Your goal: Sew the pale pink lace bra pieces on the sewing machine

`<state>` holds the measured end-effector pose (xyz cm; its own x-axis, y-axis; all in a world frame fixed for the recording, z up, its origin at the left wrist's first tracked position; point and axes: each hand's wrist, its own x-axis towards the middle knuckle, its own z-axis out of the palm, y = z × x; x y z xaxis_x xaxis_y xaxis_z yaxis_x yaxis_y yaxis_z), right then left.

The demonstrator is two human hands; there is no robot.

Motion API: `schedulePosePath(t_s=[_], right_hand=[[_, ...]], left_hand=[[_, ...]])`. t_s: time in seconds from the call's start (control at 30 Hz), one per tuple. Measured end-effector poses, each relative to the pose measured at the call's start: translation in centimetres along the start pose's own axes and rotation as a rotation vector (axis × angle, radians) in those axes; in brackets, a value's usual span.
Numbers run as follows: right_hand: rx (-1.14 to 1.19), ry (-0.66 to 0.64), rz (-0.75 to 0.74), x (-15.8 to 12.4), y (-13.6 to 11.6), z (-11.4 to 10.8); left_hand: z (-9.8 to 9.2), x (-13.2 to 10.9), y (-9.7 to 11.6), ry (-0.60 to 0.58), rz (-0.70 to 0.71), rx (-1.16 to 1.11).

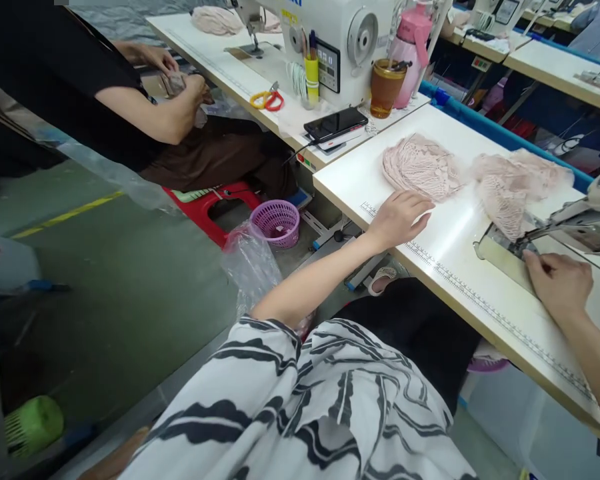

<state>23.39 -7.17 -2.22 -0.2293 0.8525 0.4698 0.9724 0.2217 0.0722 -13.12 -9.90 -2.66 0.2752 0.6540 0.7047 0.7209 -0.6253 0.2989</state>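
My left hand (401,217) hovers at the table's front edge, palm down and fingers loosely stretched, with nothing in it. Just beyond its fingertips lies a bundle of pale pink lace (420,167). My right hand (560,283) rests beside the presser foot (523,247) of a sewing machine (587,220), its fingers curled together. Whatever they pinch is hidden. Another stretch of pink lace (505,193) runs from the back of the table to the presser foot.
To the left, a seated co-worker (145,113) handles something small. Their sewing machine (325,40) stands beyond scissors (267,100), a phone (336,125), a brown cup (387,87) and a pink bottle (411,50). A purple basket (276,223) and plastic bag (253,263) sit below.
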Motion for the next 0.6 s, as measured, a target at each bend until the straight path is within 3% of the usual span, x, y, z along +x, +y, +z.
schedulePosePath(t_s=[0.6], right_hand=[[0.085, -0.001, 0.010, -0.04, 0.35, 0.35]], left_hand=[[-0.04, 0.30, 0.06, -0.072, -0.016, 0.026]])
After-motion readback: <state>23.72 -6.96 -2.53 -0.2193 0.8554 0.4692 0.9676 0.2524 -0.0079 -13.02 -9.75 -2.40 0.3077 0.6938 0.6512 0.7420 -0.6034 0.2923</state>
